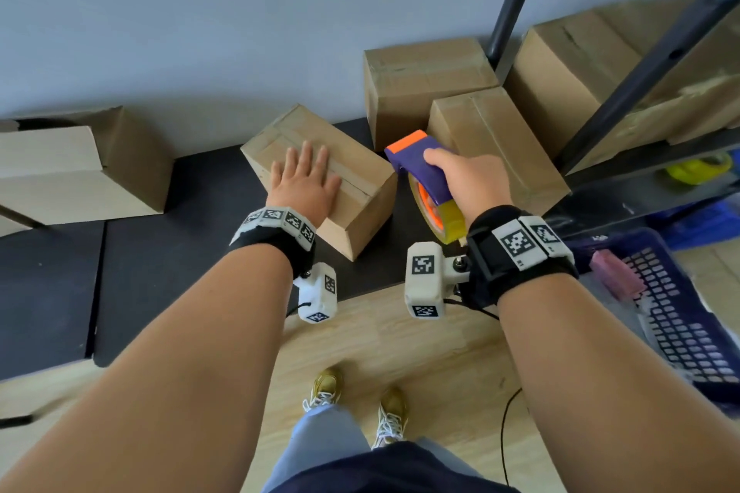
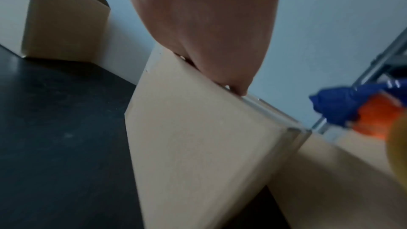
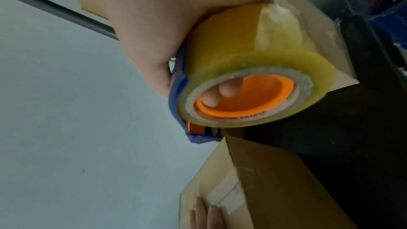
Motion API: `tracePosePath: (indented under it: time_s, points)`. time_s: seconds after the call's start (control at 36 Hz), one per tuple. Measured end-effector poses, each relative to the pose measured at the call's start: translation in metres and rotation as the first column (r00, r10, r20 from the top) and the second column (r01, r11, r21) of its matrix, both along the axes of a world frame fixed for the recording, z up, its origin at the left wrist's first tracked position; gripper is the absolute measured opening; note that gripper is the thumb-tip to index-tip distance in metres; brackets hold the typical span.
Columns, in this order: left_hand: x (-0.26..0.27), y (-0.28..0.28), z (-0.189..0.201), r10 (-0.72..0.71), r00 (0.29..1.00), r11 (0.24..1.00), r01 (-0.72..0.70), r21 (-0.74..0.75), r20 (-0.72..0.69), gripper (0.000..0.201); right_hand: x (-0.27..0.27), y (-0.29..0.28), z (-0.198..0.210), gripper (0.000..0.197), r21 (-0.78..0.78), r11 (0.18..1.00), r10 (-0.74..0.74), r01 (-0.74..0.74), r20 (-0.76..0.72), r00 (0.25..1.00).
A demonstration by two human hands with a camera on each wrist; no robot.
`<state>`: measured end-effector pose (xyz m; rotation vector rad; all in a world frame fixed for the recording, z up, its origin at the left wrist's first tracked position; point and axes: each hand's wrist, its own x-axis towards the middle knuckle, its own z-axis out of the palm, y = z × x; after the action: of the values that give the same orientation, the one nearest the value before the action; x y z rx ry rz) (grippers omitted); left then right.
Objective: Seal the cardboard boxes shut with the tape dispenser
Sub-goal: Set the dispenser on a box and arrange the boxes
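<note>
Brown corrugated cardboard makes up the small closed box lying on the black floor mat, with clear tape visible along its top seam. From the head view the left hand rests flat on that top, fingers straight and slightly spread; the left wrist view shows only the heel of the palm against the box edge, with the fingers hidden. The right hand curls round the purple and orange tape dispenser, held in the air just right of the box, apart from it. Its yellowish roll of clear tape is half hidden behind the wrist from the head, while the right wrist view shows the orange core with fingertips poking inside it. That same view catches the left fingertips on the box, cut off by the bottom edge. Other brown cardboard boxes stand behind, near a dark metal shelf frame, beside a blue plastic crate, partly out of frame.
</note>
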<state>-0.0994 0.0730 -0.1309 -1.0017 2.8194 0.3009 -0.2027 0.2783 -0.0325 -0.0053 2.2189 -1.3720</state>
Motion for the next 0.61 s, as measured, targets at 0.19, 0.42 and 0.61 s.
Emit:
tracePosePath:
  time_s: [0.19, 0.42, 0.61]
  points:
    - [0.000, -0.004, 0.004, -0.023, 1.000, 0.999, 0.022, -0.044, -0.020, 0.059, 0.006, -0.025, 0.005, 0.031, -0.048, 0.999, 0.015, -0.016, -0.033, 0.999]
    - [0.000, -0.040, 0.003, 0.010, 0.999, 0.998, -0.013, -0.065, -0.035, 0.068, 0.014, -0.047, 0.003, 0.036, 0.003, 1.000, 0.019, -0.019, -0.072, 0.997]
    - [0.000, -0.043, -0.002, 0.014, 1.000, 0.996, -0.012, -0.084, 0.026, 0.071, 0.019, -0.067, 0.000, 0.033, 0.078, 0.997, 0.007, 0.001, -0.112, 0.994]
